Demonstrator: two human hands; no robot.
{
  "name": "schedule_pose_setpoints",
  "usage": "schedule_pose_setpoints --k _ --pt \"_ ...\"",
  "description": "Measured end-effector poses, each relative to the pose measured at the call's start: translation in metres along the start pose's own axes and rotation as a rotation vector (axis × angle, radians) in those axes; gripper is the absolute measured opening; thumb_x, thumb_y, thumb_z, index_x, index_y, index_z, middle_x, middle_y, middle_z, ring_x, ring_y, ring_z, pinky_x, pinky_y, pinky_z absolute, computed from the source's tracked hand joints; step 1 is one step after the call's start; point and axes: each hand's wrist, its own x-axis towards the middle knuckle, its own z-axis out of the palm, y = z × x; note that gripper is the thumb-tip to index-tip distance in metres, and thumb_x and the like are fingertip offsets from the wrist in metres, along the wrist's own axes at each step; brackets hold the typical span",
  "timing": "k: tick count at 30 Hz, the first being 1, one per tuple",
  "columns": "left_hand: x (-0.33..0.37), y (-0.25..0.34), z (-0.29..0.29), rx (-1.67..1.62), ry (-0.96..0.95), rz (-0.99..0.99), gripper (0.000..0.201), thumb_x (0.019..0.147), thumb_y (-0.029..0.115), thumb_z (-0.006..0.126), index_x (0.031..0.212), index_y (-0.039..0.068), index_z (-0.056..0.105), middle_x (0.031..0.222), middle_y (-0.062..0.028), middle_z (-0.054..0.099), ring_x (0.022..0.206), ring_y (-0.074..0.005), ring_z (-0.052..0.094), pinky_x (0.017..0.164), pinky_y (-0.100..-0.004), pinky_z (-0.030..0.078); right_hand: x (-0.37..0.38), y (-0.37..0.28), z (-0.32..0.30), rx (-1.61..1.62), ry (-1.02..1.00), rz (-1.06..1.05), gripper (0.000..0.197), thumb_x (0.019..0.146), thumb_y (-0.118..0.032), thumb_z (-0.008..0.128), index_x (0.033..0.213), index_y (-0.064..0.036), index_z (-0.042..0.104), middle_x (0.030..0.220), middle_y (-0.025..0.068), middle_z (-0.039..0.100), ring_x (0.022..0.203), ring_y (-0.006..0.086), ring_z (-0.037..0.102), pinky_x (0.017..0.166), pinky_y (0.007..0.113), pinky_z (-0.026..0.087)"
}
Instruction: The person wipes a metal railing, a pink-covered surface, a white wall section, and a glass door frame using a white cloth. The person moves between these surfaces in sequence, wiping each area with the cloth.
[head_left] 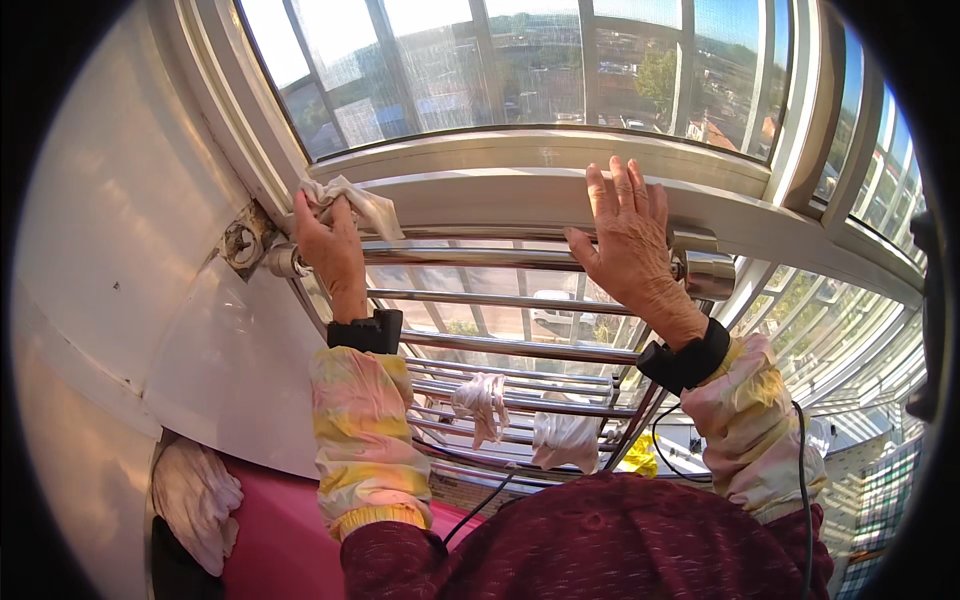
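Far L, low: 1 crumpled whitish fabric bundle (195,495), next to a bright-pink flat surface (280,530). Above, at wall corner: 1 stained fitting w/ round centre (243,240).

L hand (332,245): fingers clamped on 1 thin, creased off-white cloth (372,208), at L end of the white window rail (480,195). Key relation: cloth bunched at fingertips, free end (long axis) runs R & slightly down from the grip, toward the R-hand side; lower corner just above the rack's upper bars. L hand nearer, being on it; R hand well apart, farther along rail.

Centre, below rail: chrome tubular rack (480,257), sev. horiz. bars. Hung on lower bars: 1 limp pinkish-white rag (482,405), then 1 limp white rag (566,440).

R hand (632,240): palm down, fingers straight, slightly apart, holding nothing. Fingertips over rail, near shiny cylindrical metal end piece (708,275). Contact w/ rail can't be judged for sure from above.

Far R, low: checked green-white fabric (885,500).

Count: hands 2; black wristbands (365,332) 2, one per wrist; gripped cloth 1; hung rags 2; bundle 1; fitting 1.
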Motion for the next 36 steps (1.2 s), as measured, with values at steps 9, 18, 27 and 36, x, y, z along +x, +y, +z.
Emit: schedule_pose_setpoints --k 9,18,27,36 --pt "-0.013 0.007 0.032 0.304 -0.482 0.075 0.032 0.074 0.019 0.063 0.094 -0.006 0.055 0.086 -0.0255 0.064 0.085 -0.0411 0.063 0.076 -0.0441 0.051 -0.005 0.009 0.01 -0.123 -0.016 -0.009 0.074 0.088 -0.042 0.054 0.146 -0.0043 0.029 0.15 0.023 0.025 0.141 0.0349 0.021 0.111 0.059 0.014" --pt "-0.098 0.125 0.057 -0.241 -0.814 0.253 0.04 0.067 0.018 0.071 0.103 0.004 0.063 0.089 -0.0207 0.065 0.088 -0.0377 0.063 0.082 -0.0426 0.049 -0.005 0.009 0.007 -0.077 -0.039 0.027 0.069 0.082 -0.017 0.049 0.147 -0.0077 0.029 0.153 0.0171 0.023 0.143 0.0327 0.019 0.115 0.052 0.012" --pt "-0.009 0.027 0.004 0.488 -0.61 0.253 0.02 0.078 0.021 0.061 0.096 0.014 0.065 0.091 -0.0124 0.066 0.087 -0.0326 0.064 0.071 -0.0445 0.049 -0.006 0.009 0.005 -0.105 -0.004 -0.019 0.068 0.081 -0.017 0.049 0.147 -0.0165 0.032 0.153 0.014 0.027 0.143 0.0322 0.021 0.116 0.051 0.013" --pt "0.024 -0.012 -0.006 0.944 -0.656 0.235 0.019 0.08 0.024 0.063 0.098 0.016 0.067 0.099 -0.0141 0.064 0.096 -0.0342 0.062 0.074 -0.0435 0.053 -0.007 0.008 0.01 -0.075 0.05 0.02 0.065 0.082 -0.021 0.051 0.145 -0.0118 0.035 0.151 0.0156 0.03 0.142 0.0319 0.024 0.115 0.052 0.015"
